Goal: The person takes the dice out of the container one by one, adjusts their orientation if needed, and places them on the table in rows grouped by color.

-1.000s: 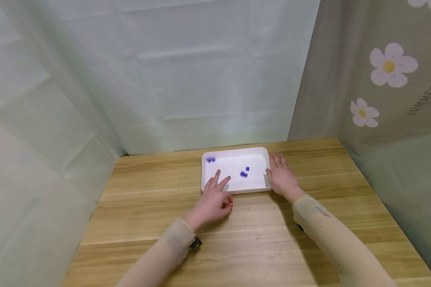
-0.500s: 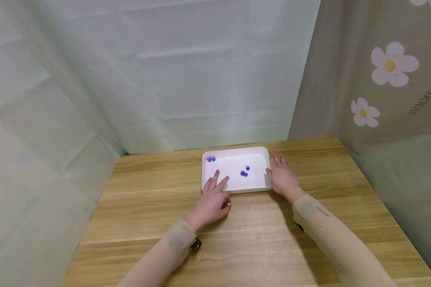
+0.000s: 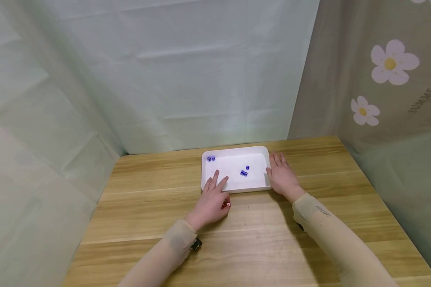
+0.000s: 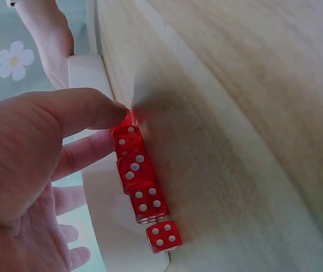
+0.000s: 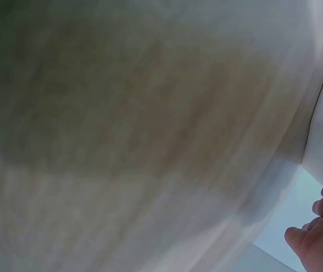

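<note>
My left hand (image 3: 209, 205) is at the near left side of a white tray (image 3: 249, 190), its thumb and forefinger pinching a red die (image 4: 127, 118) at one end of a row. Several more red dice (image 4: 148, 204) with white pips follow along the tray's outer wall in the left wrist view; the last stands slightly apart. From the head, most of that row is hidden under the hand, whose other fingers extend over the tray. My right hand (image 3: 283, 178) rests with straight fingers against the tray's right wall.
Inside the tray, two blue dice (image 3: 211, 159) sit in the far left corner and three blue dice (image 3: 245, 172) lie right of the middle. A wooden table (image 3: 255, 239) bears the tray near its back edge, and pale curtains (image 3: 201, 79) hang behind it.
My left thumb and the red dice by it have shifted slightly left. The right hand, the tray and the blue dice keep their places.
</note>
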Tool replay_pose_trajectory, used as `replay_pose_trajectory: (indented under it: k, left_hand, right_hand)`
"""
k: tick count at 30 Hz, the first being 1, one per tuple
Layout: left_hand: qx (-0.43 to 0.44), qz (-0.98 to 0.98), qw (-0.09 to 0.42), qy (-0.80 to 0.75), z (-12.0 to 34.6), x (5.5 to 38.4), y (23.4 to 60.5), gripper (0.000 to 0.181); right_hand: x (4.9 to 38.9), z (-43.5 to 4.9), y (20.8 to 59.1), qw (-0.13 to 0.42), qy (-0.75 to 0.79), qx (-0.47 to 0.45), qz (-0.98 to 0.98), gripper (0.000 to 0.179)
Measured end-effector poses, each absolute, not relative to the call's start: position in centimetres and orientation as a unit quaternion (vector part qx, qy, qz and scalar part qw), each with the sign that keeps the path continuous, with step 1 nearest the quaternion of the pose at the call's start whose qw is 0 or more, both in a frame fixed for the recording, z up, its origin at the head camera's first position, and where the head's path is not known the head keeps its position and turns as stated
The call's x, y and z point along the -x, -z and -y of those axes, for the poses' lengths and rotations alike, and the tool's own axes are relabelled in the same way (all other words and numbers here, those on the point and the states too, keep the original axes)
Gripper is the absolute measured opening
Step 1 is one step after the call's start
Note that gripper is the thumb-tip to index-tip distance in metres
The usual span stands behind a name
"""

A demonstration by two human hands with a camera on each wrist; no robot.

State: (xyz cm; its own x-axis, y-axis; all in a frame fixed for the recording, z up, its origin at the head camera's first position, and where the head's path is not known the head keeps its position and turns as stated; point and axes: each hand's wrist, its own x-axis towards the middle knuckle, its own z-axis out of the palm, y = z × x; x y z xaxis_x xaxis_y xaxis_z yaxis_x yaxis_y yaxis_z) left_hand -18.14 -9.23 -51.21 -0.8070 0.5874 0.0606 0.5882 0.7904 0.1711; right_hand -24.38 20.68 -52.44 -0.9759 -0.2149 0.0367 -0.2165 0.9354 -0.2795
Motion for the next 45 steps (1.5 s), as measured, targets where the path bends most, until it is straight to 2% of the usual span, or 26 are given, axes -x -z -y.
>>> replay_pose_trajectory:
  k: [32,45]
  left_hand:
    - [0.3,0.95,0.012,0.087,8.91,18.03,51.49,0.01]
    - [0.3,0.945,0.007,0.13,8.98,17.78,50.76,0.015]
  right_hand:
    - [24.5,-20.64,52.56,-0.002,-0.152,-0.103,0.983,0.064]
    - [24.44,-20.67,52.37,0.001,-0.154,-0.102,0.983,0.064]
